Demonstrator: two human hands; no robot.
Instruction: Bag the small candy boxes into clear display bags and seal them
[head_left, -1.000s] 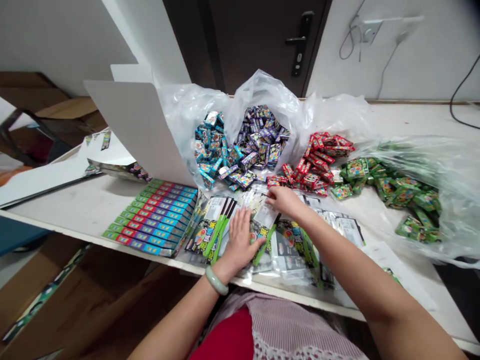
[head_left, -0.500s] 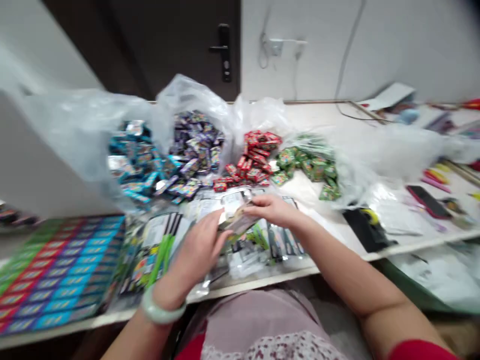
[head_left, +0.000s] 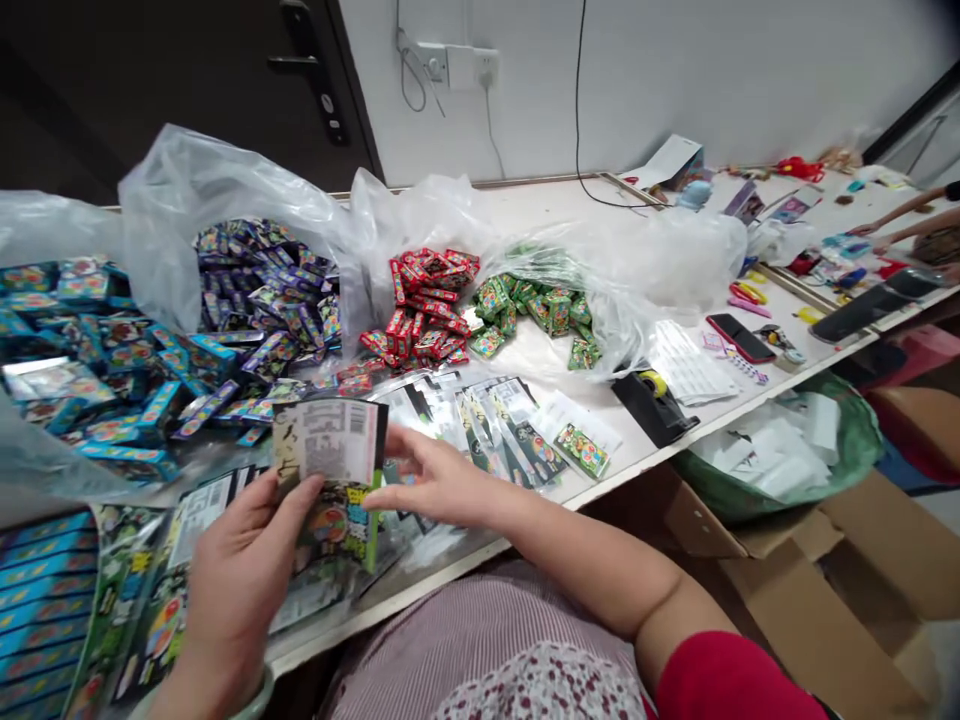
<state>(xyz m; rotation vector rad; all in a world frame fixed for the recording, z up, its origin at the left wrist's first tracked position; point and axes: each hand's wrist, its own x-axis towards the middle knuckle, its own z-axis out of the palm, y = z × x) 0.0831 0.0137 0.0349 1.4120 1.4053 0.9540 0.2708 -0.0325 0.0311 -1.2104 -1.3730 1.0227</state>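
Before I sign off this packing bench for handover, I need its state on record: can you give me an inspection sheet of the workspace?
Surface: white table, largely covered, with a bare strip near the wall.
Job's things: printed packet held up; flat packets fanned on the table; open plastic bags of blue boxes, purple boxes, red boxes and green boxes.
Clutter: tape dispenser, phone and paper sheet at the right end.
Hands: left hand and right hand both grip the printed packet.
Cables: black cable down the wall; white cord looped at the socket.
Surroundings: dark door, cardboard boxes on the floor, green-lined bin, another person's arms far right.
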